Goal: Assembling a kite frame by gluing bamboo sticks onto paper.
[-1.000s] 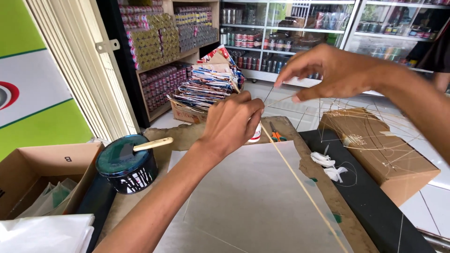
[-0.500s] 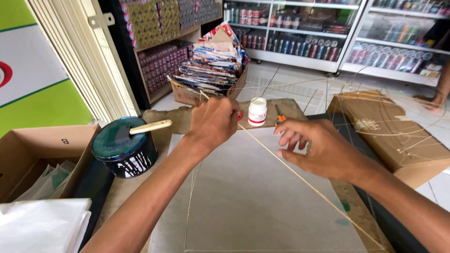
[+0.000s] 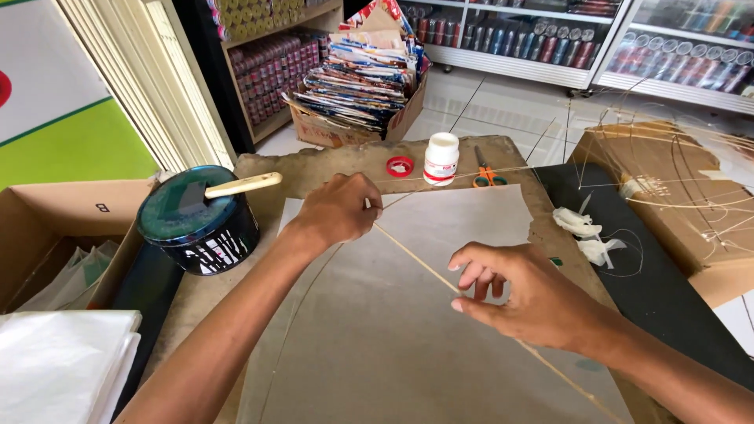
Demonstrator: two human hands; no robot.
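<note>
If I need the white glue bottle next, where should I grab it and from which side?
Probably best to grip the white glue bottle around its body, below the cap, coming from the near side. It stands upright on the board past the sheet of paper, with the red lid on one side and the orange-handled scissors on the other, so the front is the most open approach.

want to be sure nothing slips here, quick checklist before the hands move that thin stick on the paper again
1. Left hand pinching the upper end of the thin stick: ok.
2. Right hand fingers on the stick mid-length: ok.
3. Stick lies over the paper sheet: ok.
4. Paper flat, no folds under the stick: ok as far as seen.
5. Glue bottle and scissors apart from the hands: ok.
6. Lower end of the stick, past the frame edge: cannot tell.
</note>
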